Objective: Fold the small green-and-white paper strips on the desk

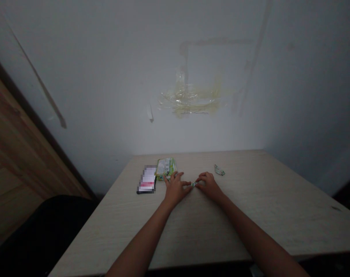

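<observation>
Small wrapped packet (193,184), long axis sideways, pinched by fingers of left hand (176,188), right hand (209,185)

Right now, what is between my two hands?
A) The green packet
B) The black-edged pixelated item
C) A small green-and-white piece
C: the small piece sits at the fingertips of both the left hand and the right hand.
</observation>
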The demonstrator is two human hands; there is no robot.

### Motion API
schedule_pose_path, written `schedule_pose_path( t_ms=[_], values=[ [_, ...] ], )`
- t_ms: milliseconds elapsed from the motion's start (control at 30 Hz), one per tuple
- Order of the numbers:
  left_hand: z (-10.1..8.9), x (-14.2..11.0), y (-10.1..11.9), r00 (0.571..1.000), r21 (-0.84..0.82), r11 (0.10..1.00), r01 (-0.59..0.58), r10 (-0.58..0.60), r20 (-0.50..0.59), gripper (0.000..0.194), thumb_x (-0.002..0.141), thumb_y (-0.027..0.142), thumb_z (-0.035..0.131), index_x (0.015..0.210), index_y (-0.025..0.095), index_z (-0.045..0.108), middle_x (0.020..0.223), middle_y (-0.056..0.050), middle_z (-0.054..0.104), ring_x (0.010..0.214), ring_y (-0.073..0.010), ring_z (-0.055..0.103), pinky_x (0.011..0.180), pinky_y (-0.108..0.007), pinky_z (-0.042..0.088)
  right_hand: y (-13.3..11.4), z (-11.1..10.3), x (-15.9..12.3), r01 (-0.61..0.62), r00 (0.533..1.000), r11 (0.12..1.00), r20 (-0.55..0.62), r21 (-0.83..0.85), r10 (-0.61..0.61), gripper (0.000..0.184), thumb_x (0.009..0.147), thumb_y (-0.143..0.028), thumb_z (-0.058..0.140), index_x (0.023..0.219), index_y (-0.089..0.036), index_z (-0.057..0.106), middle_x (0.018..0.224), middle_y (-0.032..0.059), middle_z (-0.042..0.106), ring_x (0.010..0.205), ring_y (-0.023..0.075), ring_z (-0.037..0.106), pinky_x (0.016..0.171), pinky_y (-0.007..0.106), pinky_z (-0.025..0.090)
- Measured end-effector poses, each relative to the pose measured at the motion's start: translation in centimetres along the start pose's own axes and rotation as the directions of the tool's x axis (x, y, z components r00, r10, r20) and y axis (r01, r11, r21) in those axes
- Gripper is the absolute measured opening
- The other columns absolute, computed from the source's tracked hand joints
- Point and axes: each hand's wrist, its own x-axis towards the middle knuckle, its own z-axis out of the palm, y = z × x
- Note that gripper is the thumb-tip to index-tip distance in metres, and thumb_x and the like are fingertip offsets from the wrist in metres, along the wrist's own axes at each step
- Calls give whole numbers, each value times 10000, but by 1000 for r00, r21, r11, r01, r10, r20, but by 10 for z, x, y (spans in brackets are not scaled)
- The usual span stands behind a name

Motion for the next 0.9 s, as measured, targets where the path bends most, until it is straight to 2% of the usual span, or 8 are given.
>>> schedule_pose_path(
  t_ms=[267,400,533,667,800,900],
  values=[
    [3,0,-2,999,-49,998,-33,32,-11,243,815,557,634,1012,451,729,1401,8,534,1387,-334,304,1090,-743,2,3,-2,3,-59,998,993,13,101,57,168,745,-327,734,865,-211,746,983,78,692,1029,251,586,967,402,419],
    [4,-1,2,998,-72,996,-49,46,-47,189,834,487,644,981,417,740,1357,10,572,1370,-321,338,1099,-730,3,-1,-3,3,-166,986,971,47,173,161,199,760,-327,699,906,-197,734,905,68,732,952,248,635,940,415,439],
    [5,-1,6,997,-109,994,-28,20,-75,163,832,430,665,964,382,747,1329,5,593,1360,-313,353,1113,-708,2,-7,-1,4,-243,970,908,107,340,220,292,757,-330,684,1016,-199,708,857,49,751,881,232,690,934,412,475],
    [5,0,8,997,-179,983,34,-46,-65,155,830,429,667,936,358,756,1328,-5,597,1359,-312,347,1116,-698,24,-11,0,4,-291,957,822,147,489,251,455,726,-373,713,1137,-185,658,866,57,760,891,245,712,915,418,508],
    [6,2,7,995,-226,972,66,-82,-62,141,819,424,682,905,349,765,1322,-4,602,1358,-309,340,1126,-678,5,-9,2,4,-348,937,742,208,572,279,433,713,-417,722,1064,-166,684,886,91,765,871,257,723,881,415,532],
    [8,3,7,994,-249,966,74,-91,-58,139,813,423,689,894,342,768,1313,-6,606,1352,-305,344,1132,-664,2,-6,4,4,-357,934,742,223,567,279,388,699,-428,730,985,-165,720,905,101,766,868,265,726,869,415,540]
  ],
)
